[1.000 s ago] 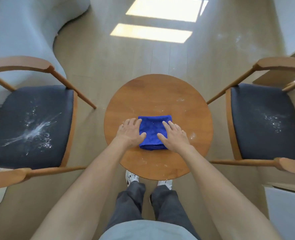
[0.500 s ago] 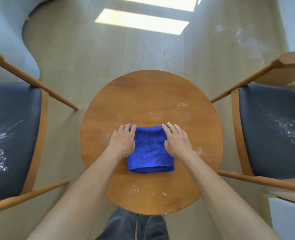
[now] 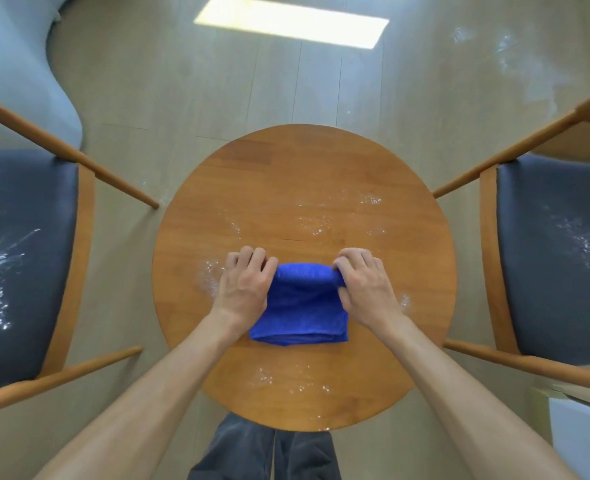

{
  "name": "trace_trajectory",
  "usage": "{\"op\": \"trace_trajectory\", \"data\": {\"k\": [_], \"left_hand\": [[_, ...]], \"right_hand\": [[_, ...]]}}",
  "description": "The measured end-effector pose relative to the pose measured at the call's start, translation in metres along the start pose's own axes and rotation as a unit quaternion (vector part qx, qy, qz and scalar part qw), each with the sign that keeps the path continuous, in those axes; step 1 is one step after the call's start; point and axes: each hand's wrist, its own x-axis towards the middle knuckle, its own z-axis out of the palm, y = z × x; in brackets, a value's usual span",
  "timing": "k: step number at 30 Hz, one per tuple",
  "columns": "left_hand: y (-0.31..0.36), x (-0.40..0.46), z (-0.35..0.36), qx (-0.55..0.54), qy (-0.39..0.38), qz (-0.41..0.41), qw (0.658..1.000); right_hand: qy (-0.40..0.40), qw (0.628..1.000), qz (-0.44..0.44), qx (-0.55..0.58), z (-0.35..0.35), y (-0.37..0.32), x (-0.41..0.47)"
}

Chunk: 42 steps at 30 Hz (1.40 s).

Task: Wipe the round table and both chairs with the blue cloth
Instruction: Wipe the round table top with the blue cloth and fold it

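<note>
Folded blue cloth [image 3: 300, 306] lay near centre of round wooden table [image 3: 304, 174], w/ white powder specks around. Left hand [image 3: 243, 289] & right hand [image 3: 368, 289] each pinched a far corner, fingers curled.

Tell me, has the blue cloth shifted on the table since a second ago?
No. The blue cloth lies at the same spot on the round table; only its far edge is now gathered.
</note>
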Motion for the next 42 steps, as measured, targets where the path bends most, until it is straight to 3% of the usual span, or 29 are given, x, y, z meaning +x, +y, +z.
{"op": "trace_trajectory", "data": {"k": [3, 5, 11, 16, 20, 22, 24, 28, 31, 34, 36, 42], "left_hand": [[0.01, -0.039, 0.002, -0.021, 0.073, 0.035, 0.996], [0.018, -0.066, 0.008, -0.029, 0.083, 0.054, 0.995], [0.031, -0.11, 0.019, -0.051, -0.058, 0.066, 0.995], [0.029, -0.108, 0.013, -0.098, -0.047, 0.042, 0.993], [0.014, -0.107, 0.013, -0.162, 0.023, -0.073, 0.984], [0.001, -0.108, 0.014, -0.162, 0.026, -0.153, 0.974], [-0.011, -0.109, 0.014, -0.165, 0.002, -0.215, 0.963], [-0.032, -0.111, 0.016, -0.184, -0.037, -0.31, 0.932], [-0.052, -0.11, 0.02, -0.176, -0.044, -0.374, 0.91], [-0.072, -0.107, 0.024, -0.16, -0.063, -0.412, 0.895], [-0.082, -0.105, 0.027, -0.155, -0.082, -0.411, 0.895], [-0.093, -0.102, 0.034, -0.165, -0.089, -0.385, 0.904]], "right_hand": [[0.016, 0.998, -0.059, 0.014, -0.004, -0.006, -0.039], [0.02, 0.995, -0.101, 0.017, 0.002, -0.009, -0.067], [-0.036, 0.99, -0.131, -0.028, 0.02, -0.018, -0.111], [-0.039, 0.989, -0.145, -0.011, 0.014, -0.025, -0.09], [-0.135, 0.96, -0.241, -0.043, 0.012, -0.033, -0.054], [-0.195, 0.932, -0.293, -0.086, 0.019, -0.036, -0.038], [-0.251, 0.919, -0.292, -0.086, 0.027, -0.037, -0.029], [-0.154, 0.952, -0.248, -0.089, 0.04, -0.039, -0.044], [-0.066, 0.991, -0.099, -0.053, 0.057, -0.046, -0.067], [-0.024, 0.997, 0.039, -0.06, 0.067, -0.06, -0.067], [-0.001, 0.996, 0.044, -0.082, 0.071, -0.063, -0.062], [0.023, 0.993, -0.058, -0.1, 0.082, -0.059, -0.049]]}}
